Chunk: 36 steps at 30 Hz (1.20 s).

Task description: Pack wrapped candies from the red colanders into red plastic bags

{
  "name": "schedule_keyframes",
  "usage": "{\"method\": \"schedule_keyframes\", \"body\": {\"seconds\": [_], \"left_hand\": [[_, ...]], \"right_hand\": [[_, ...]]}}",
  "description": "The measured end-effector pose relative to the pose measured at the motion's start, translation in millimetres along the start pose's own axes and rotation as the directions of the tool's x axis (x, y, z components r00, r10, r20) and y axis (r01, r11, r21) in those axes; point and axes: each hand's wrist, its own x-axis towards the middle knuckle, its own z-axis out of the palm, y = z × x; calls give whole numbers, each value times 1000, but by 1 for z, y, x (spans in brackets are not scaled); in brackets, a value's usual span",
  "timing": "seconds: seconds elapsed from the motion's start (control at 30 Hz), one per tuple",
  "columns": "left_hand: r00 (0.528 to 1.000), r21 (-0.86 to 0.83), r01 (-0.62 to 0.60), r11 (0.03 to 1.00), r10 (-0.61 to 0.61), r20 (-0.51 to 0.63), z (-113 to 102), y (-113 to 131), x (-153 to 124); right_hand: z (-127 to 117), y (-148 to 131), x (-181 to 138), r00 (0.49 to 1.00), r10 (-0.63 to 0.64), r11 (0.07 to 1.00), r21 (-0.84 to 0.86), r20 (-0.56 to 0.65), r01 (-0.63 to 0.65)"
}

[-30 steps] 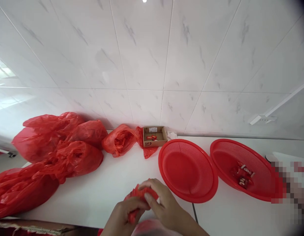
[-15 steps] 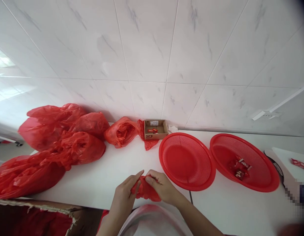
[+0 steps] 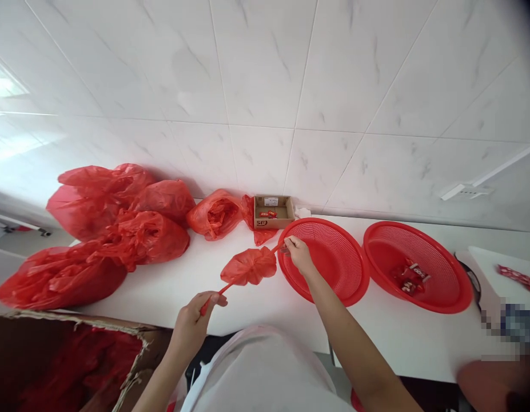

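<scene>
A small red plastic bag (image 3: 248,266), knotted into a bundle, is stretched in the air above the white counter (image 3: 196,286). My left hand (image 3: 195,317) pinches one thin handle end near the counter's front edge. My right hand (image 3: 298,253) pinches the other handle end, over the near rim of the left red basket (image 3: 329,260), which holds nothing I can see. Both hands are closed on the bag and pulled apart.
A second red basket (image 3: 419,266) to the right holds a few red wrapped sweets. Several stuffed red bags (image 3: 119,229) pile at the left, another bag (image 3: 215,214) and a small cardboard box (image 3: 272,210) stand by the tiled wall. An open carton (image 3: 63,360) sits at lower left.
My hands were together, working the bag close to the counter's edge. They have drawn apart, the right toward the left basket, stretching the handles taut. The view has tilted down.
</scene>
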Motion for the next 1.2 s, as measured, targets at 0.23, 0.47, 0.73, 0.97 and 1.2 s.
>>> {"method": "schedule_keyframes", "body": {"seconds": [0.23,0.47,0.73,0.97,1.2], "left_hand": [[986,-69,-125,990,132,101,-2,15,-8],[986,-266,-166,950,164,-28,20,21,-14],[988,-468,-138,873,157,2,47,31,-3],[996,-391,-64,918,84,34,54,27,-2],[993,-192,-90,977,104,63,62,19,2]], "right_hand": [[17,15,15,999,52,997,-58,15,-51],[33,16,3,1000,23,998,-55,1,-23],[62,1,-54,990,-141,983,-119,-16,138],[80,4,-82,986,-159,978,-127,44,163],[77,-3,-80,994,-53,998,-22,95,55]]}}
